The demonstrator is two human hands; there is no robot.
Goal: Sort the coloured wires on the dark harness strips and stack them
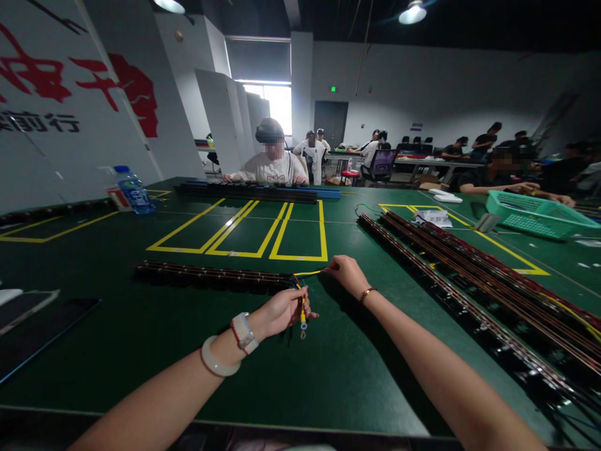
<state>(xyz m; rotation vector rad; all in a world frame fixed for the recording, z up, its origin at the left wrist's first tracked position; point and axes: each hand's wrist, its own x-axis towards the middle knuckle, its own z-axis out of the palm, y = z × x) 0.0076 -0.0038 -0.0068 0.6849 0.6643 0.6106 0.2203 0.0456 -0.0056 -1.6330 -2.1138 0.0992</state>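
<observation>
**Item:** long dark strip [211,274], narrow, studded with small parts along its length.

**Location:** flat on the green bench [141,326], just beyond the hands, near the middle.

**Long axis:** runs left to right across the view, nearly parallel to the near bench edge. Its wired end points right, toward the hands.

**Leads:** a bundle of coloured wires [297,285] leaves that right end.
- One thin yellow wire [312,273] is drawn out rightward, roughly in line with the strip.
- A yellow-sleeved lead with metal ring terminal [303,322] hangs down from the left hand.

**Left hand** [282,310]: closed around the bundle, just below the strip's end. The wrist carries a watch and a pale bangle.

**Right hand** [345,274]: fingertips pinched on the yellow wire's far end.

**Nearby:**
- A stack of similar long strips [469,282] lies to the right, running diagonally away.
- A teal plastic basket [535,216] sits behind that stack.
- Yellow tape rectangles [244,235] are marked on the bench beyond the strip.
- A clear water bottle [134,191] stands far left.
- A person in a pale shirt [272,166] is seated at the far side.
</observation>
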